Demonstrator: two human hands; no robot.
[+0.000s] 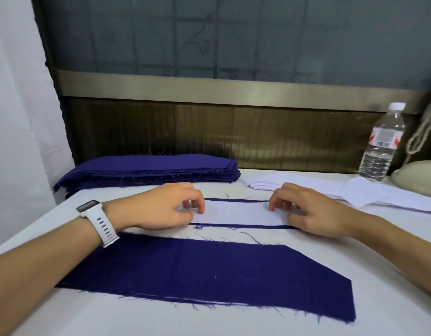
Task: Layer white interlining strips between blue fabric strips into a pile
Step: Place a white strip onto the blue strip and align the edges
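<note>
Step in hand: squaring a white interlining strip (236,212) on the blue fabric strip (243,226) beneath it, mid-frame; thin blue margins show along its far and near edges, so it looks nearly centred
Left grip (161,207): fingers curled down, tips on the white strip's left end; pinching or merely pressing, I cannot tell
Right grip (311,212): likewise at the right end; cannot tell either
Next move: probably fetching a blue layer to cover the white; the loose blue strip (209,270) in the lower frame lies nearest, the blue stack (149,167) at upper left further off; both ends should lift together to land flat
Edges: frayed threads trail from the blue edges; they could drag a layer askew
Open room: bare table (306,311) at lower right; the interlining supply (306,184) and water bottle (382,144) crowd the right side
</note>
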